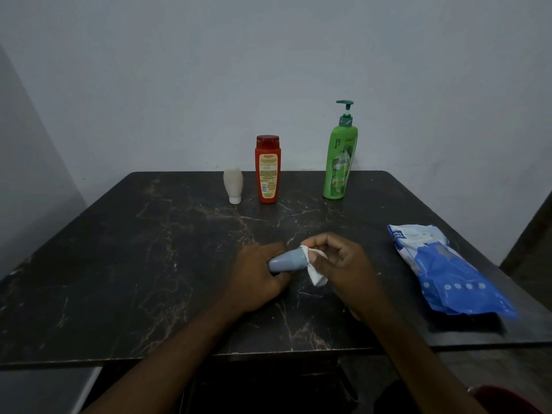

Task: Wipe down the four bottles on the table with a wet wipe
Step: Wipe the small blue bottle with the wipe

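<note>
I'm holding the small grey bottle on its side, low over the near middle of the surface. Its long axis is running left to right and its darker end is pointing right, where the wet wipe can reach it. My left hand is grasping its left end in a closed grip, while my right hand is pinching the wipe against the tip.

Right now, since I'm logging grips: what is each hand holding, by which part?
Left hand grips the grey bottle round its body; right hand pinches the wet wipe against the bottle's darker end.
</note>
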